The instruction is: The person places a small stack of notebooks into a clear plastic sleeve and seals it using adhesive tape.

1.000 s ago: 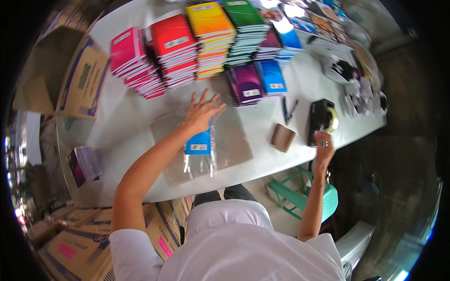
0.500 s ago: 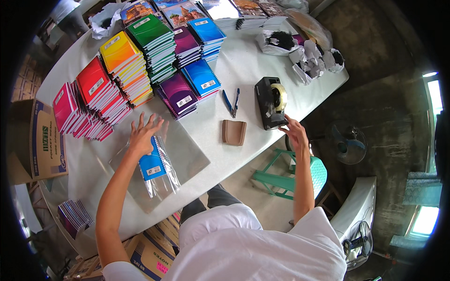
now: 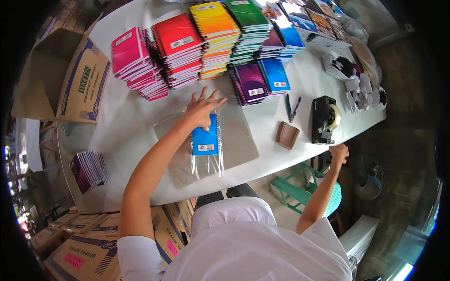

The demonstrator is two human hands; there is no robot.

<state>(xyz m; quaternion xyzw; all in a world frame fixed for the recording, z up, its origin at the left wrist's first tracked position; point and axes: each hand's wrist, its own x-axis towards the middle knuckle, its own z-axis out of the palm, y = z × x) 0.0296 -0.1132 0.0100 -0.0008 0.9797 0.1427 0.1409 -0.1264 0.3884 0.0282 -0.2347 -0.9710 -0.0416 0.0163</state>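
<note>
A blue spiral notebook (image 3: 205, 140) lies on the table inside a clear plastic sleeve (image 3: 201, 167), whose loose end reaches toward me. My left hand (image 3: 200, 112) rests at the notebook's top edge, fingers spread and the thumb pressing on the cover. Under both lies a flat clear sheet (image 3: 241, 145). My right hand (image 3: 339, 153) is at the table's right edge, just beyond the near end of a black tape dispenser (image 3: 322, 119) with a roll of clear tape (image 3: 333, 117). Its fingers are curled together; whatever they pinch is too small to make out.
Notebook stacks in pink (image 3: 129, 54), red (image 3: 178, 44), yellow (image 3: 214, 28), green (image 3: 247, 21) and purple (image 3: 251, 84) line the far side. A brown tray (image 3: 287, 135) and a blue-handled tool (image 3: 293, 108) lie left of the dispenser. A cardboard box (image 3: 84, 82) stands left; a green stool (image 3: 304, 192) stands below.
My view has swung left, so the table things appear farther right. My right hand has drawn away from the dispenser's near end and its fingers have curled. My left hand stays on the notebook.
</note>
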